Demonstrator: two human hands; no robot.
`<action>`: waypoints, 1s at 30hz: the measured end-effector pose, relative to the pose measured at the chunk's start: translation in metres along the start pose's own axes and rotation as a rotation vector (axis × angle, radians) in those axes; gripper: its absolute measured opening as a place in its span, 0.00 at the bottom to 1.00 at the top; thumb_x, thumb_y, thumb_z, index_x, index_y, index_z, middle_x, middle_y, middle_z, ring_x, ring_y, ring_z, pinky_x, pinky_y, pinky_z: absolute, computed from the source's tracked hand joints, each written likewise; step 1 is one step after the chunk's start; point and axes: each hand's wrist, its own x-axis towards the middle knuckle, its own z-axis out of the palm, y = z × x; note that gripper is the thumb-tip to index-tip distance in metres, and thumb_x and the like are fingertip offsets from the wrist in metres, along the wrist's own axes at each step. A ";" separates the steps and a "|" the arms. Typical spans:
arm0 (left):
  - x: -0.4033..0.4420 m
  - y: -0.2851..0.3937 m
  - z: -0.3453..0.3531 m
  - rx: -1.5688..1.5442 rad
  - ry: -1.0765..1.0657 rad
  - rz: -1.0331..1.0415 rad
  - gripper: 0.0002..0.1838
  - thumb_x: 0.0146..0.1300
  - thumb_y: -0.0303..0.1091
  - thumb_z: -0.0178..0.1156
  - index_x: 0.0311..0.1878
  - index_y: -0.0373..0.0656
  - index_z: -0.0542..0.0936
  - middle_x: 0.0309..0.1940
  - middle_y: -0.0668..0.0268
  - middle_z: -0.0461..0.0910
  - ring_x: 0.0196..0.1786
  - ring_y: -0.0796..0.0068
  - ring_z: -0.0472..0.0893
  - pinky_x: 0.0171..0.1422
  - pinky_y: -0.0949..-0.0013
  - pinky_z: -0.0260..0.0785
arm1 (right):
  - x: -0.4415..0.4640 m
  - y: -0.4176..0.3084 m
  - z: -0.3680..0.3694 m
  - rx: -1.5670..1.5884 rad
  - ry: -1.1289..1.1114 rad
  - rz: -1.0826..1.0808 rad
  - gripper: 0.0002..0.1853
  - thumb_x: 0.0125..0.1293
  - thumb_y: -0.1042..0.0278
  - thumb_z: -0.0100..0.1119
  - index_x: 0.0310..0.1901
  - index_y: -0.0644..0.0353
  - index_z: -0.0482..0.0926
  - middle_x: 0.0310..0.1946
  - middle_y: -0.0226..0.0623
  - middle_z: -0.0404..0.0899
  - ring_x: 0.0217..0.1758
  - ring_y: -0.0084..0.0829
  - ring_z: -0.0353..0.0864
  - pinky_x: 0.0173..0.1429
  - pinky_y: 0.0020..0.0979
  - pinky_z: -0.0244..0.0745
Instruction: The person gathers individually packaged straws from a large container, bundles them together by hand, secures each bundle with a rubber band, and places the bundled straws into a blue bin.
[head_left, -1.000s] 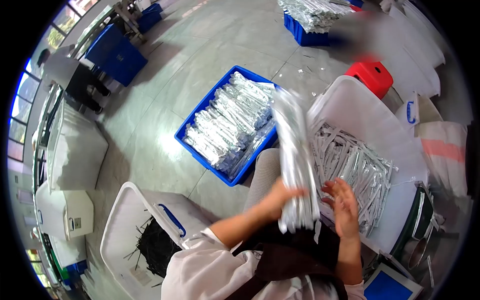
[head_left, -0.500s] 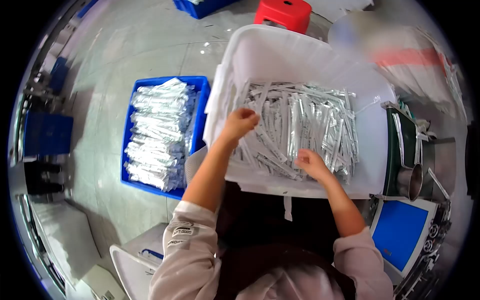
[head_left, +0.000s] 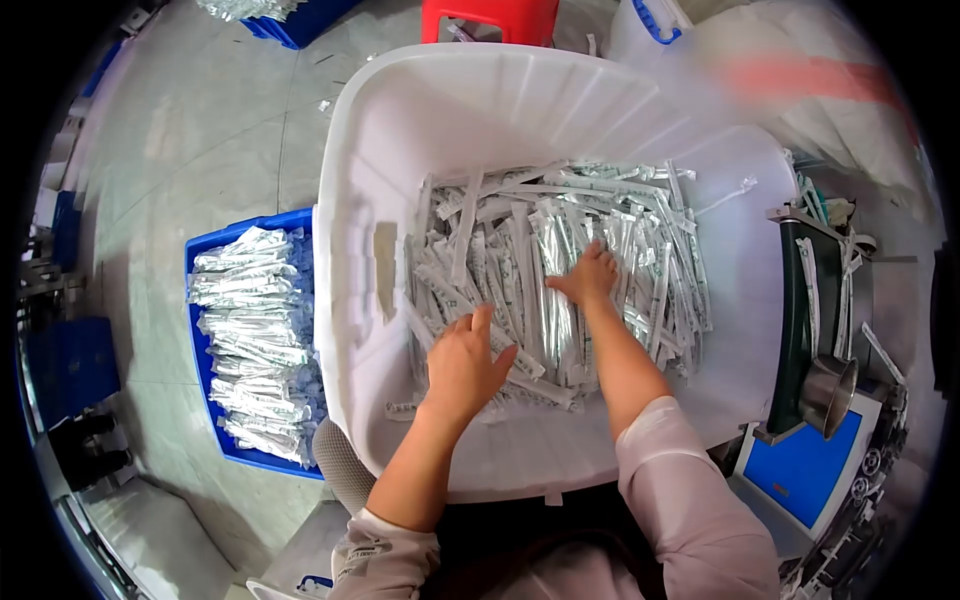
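Note:
A large white plastic bin (head_left: 365,130) holds a loose pile of long, thin packets in silver and clear wrapping (head_left: 515,265); what is inside the wrappers I cannot make out. My left hand (head_left: 465,362) hovers over the near left part of the pile, thumb apart from the fingers, with nothing in it. Toward the middle of the pile, my right hand (head_left: 590,275) reaches down with thumb and fingers spread, over or touching the silver packets. Left of the bin, a blue crate (head_left: 200,370) is filled with similar packets stacked crosswise.
Beyond the bin stands a red stool (head_left: 490,18). To the right are a dark green board (head_left: 790,300), a metal cup (head_left: 828,395) and a blue-topped machine (head_left: 805,465). A white sack (head_left: 800,90) lies at the upper right. Another blue crate (head_left: 310,18) sits at the far left.
The view has shifted, and the bin looks nearer. My right hand has moved forward over the packets, and my left hand has drawn back toward the near side, its fingers now apart.

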 end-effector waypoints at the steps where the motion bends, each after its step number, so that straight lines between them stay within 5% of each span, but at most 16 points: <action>1: -0.001 0.004 -0.002 -0.006 0.043 0.037 0.28 0.48 0.38 0.63 0.51 0.39 0.66 0.36 0.55 0.75 0.41 0.55 0.75 0.44 0.58 0.67 | 0.003 -0.003 0.003 0.058 0.001 0.017 0.60 0.31 0.43 0.71 0.61 0.70 0.49 0.56 0.60 0.57 0.60 0.50 0.57 0.63 0.41 0.53; 3: -0.005 0.009 -0.005 0.019 0.008 0.061 0.28 0.47 0.38 0.63 0.51 0.39 0.65 0.34 0.55 0.75 0.40 0.55 0.75 0.43 0.58 0.67 | 0.003 -0.005 0.012 0.117 0.074 0.002 0.52 0.31 0.51 0.71 0.57 0.70 0.54 0.51 0.60 0.61 0.55 0.52 0.61 0.61 0.42 0.56; 7: -0.010 0.015 -0.003 0.036 -0.022 0.139 0.29 0.47 0.38 0.63 0.51 0.39 0.66 0.34 0.57 0.74 0.39 0.55 0.75 0.44 0.59 0.66 | 0.002 -0.007 0.023 0.116 0.210 -0.007 0.53 0.32 0.52 0.70 0.59 0.68 0.51 0.54 0.60 0.59 0.59 0.52 0.58 0.60 0.41 0.59; 12: -0.013 0.015 -0.004 0.035 -0.088 0.210 0.29 0.46 0.38 0.64 0.51 0.39 0.67 0.35 0.57 0.74 0.41 0.57 0.74 0.45 0.60 0.66 | 0.010 0.004 -0.009 0.314 -0.102 0.142 0.44 0.32 0.55 0.71 0.53 0.70 0.64 0.48 0.51 0.70 0.53 0.46 0.69 0.56 0.37 0.65; 17: -0.016 0.017 -0.004 0.047 -0.164 0.221 0.28 0.46 0.39 0.63 0.50 0.40 0.67 0.34 0.59 0.74 0.41 0.59 0.74 0.45 0.60 0.66 | -0.011 0.013 -0.001 0.381 0.141 0.061 0.33 0.35 0.63 0.68 0.46 0.70 0.69 0.45 0.50 0.73 0.47 0.45 0.75 0.49 0.37 0.71; 20: -0.017 0.020 -0.004 0.057 -0.139 0.253 0.28 0.46 0.39 0.63 0.50 0.40 0.66 0.33 0.59 0.74 0.41 0.59 0.74 0.46 0.60 0.66 | 0.003 0.024 0.003 0.821 -0.073 0.127 0.34 0.34 0.70 0.68 0.47 0.70 0.68 0.43 0.48 0.75 0.45 0.42 0.76 0.47 0.35 0.71; 24: -0.016 0.021 -0.004 0.060 -0.144 0.266 0.28 0.46 0.39 0.63 0.50 0.40 0.66 0.33 0.59 0.73 0.40 0.59 0.74 0.46 0.61 0.66 | 0.001 0.021 -0.006 0.848 -0.090 0.104 0.34 0.32 0.74 0.68 0.48 0.69 0.67 0.41 0.47 0.75 0.43 0.40 0.77 0.46 0.34 0.71; 30: -0.015 0.019 -0.003 0.093 -0.174 0.266 0.28 0.46 0.39 0.64 0.50 0.40 0.67 0.32 0.59 0.73 0.41 0.60 0.75 0.43 0.61 0.67 | -0.008 0.057 -0.004 0.718 0.208 0.287 0.39 0.32 0.74 0.68 0.52 0.67 0.64 0.43 0.48 0.75 0.45 0.41 0.75 0.51 0.32 0.68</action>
